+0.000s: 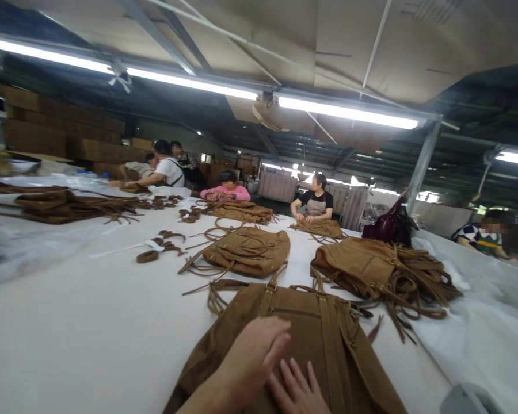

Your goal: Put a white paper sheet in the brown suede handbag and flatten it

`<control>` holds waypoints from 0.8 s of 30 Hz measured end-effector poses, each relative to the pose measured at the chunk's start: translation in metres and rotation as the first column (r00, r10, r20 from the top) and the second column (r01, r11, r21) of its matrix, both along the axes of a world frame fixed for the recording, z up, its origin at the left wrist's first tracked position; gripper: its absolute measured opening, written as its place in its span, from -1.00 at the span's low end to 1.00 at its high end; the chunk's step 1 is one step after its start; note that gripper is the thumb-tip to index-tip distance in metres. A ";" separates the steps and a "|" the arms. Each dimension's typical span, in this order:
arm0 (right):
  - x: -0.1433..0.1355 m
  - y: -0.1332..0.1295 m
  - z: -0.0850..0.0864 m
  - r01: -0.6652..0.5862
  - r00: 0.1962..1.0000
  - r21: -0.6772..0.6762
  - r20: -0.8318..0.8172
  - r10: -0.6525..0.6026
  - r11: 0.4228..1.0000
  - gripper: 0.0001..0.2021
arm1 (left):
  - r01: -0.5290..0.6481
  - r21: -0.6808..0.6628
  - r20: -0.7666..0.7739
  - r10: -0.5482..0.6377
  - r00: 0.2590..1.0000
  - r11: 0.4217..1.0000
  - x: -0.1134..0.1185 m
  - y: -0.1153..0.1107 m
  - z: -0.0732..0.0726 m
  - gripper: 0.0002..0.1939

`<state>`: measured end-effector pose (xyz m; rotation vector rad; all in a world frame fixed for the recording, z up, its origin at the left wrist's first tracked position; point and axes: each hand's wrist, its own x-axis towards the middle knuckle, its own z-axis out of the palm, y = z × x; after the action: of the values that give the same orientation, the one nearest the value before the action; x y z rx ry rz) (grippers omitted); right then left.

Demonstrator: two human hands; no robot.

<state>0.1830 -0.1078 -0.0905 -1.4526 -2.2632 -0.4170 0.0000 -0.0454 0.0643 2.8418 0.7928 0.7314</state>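
Note:
A brown suede-like bag (304, 333) lies flat on the white table directly in front of me, its handles and straps pointing away. My right hand (300, 394) rests on the bag's lower middle, fingers spread and lying flat. Just above and left of it, my left hand (254, 351) is over the bag, seen from the side, with fingers stretched out and nothing in them. Whether its palm touches the leather, I cannot tell. A zipper (296, 313) runs across the bag's upper part.
Similar brown bags (252, 250) and another with bundled straps (358, 264) lie beyond mine. Strap coils (162, 247) and stacked brown pieces (47, 201) are leftward. Clear plastic (479, 333) covers the right side. Several co-workers sit around the white table (90, 339).

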 end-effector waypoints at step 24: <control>-0.012 -0.048 0.067 -0.055 0.977 -0.295 -0.211 -0.010 0.954 -0.18 | 0.121 -0.008 0.035 -0.121 0.992 0.993 0.050 0.010 -0.102 -0.53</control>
<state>0.1711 -0.1553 -0.0231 -1.5296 -2.2364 0.0933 0.0497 -0.0352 -0.0376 2.8301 0.6109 0.7539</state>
